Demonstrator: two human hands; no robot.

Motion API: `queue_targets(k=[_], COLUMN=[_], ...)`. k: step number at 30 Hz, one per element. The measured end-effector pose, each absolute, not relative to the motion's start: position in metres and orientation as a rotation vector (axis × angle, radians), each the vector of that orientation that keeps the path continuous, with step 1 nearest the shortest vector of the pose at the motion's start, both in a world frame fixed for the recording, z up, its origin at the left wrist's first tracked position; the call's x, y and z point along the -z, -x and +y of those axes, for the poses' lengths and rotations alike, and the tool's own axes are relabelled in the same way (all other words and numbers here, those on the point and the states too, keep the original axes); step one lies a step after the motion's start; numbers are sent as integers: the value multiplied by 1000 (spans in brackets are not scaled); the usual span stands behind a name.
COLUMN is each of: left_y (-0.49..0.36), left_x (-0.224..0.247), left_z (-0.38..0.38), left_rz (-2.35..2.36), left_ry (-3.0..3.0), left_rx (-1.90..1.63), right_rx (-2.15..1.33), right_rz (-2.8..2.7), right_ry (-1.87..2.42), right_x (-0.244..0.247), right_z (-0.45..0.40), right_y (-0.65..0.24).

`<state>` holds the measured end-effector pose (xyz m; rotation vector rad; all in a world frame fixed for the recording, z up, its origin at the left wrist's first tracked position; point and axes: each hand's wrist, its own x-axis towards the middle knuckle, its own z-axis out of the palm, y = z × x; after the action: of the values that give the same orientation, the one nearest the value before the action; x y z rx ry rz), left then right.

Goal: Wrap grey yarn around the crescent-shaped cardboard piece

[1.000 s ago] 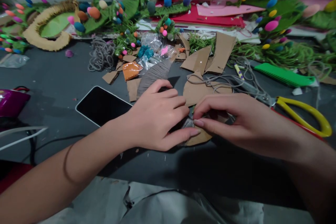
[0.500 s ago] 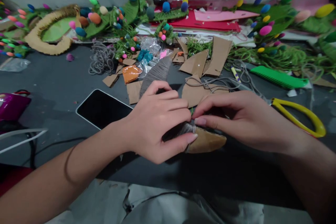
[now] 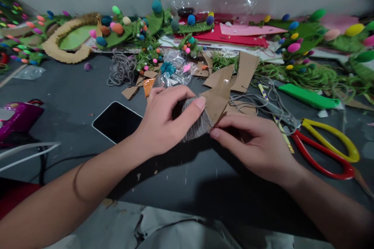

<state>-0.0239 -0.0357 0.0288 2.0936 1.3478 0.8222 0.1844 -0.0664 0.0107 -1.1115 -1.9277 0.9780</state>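
Observation:
My left hand (image 3: 172,116) grips a curved cardboard piece (image 3: 217,95) that is partly wrapped in grey yarn (image 3: 197,126). The thumb presses on the wrapped part, and the bare brown tip points up and away, looking shiny near its end. At the edge of the wrapping my right hand (image 3: 251,140) pinches the grey yarn between thumb and forefinger. Its other fingers are curled and partly hidden. Loose grey yarn (image 3: 245,103) trails over the table behind that hand.
Scissors with red and yellow handles (image 3: 324,148) lie at the right, near a green comb (image 3: 311,96). A phone (image 3: 115,120) rests by my left forearm. Cardboard scraps (image 3: 245,71), a grey yarn tangle (image 3: 121,68) and green decorations with coloured balls (image 3: 118,29) fill the back.
The wrapped cardboard has turned, so its bare tip points up and away instead of right. My left thumb has moved up with it. The view has shifted slightly, showing more of the scissors.

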Motion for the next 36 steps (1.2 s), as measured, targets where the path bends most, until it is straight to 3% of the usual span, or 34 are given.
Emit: queue_targets(k=[13,22,36], left_y=[22,25,24], left_x=[-24,-23,-32], left_z=[-35,-31,-40], left_rz=[1654,1617,1144], left_ry=[-2456,-2313,-2463], left_rx=[-471,-438,-295], right_rx=[-540,-671,-215], right_rz=[-2362,-2481,-2553], right_ry=[1079,1048,834], right_x=[-9,-10,-20], right_z=[-73,-74,-61], right_y=[-191,-192,-206])
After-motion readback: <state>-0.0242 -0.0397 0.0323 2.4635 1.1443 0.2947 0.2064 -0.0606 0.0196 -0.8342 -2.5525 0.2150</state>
